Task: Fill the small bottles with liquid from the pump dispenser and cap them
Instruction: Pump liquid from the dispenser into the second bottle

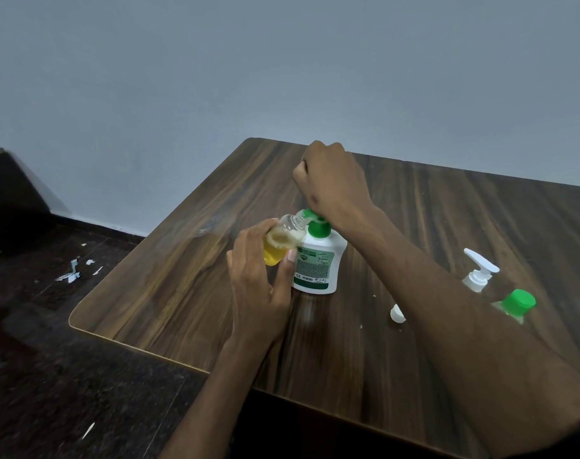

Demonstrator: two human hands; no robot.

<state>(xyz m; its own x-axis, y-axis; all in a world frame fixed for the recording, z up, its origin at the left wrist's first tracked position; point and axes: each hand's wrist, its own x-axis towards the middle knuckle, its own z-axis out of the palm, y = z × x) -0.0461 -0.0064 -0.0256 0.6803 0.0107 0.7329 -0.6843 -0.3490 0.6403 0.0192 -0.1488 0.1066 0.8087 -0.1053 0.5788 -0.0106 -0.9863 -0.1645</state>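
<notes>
Right forearm (447,293) hides most of white cap (397,314) and green-capped bottle (517,304); right hand (331,180) covers green pump head (316,220).

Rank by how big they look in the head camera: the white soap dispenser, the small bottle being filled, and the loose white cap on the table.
1. White soap dispenser, clearly largest.
2. Small bottle, partly hidden by the left hand.
3. White cap, smallest, though the right forearm covers part of it.
</notes>
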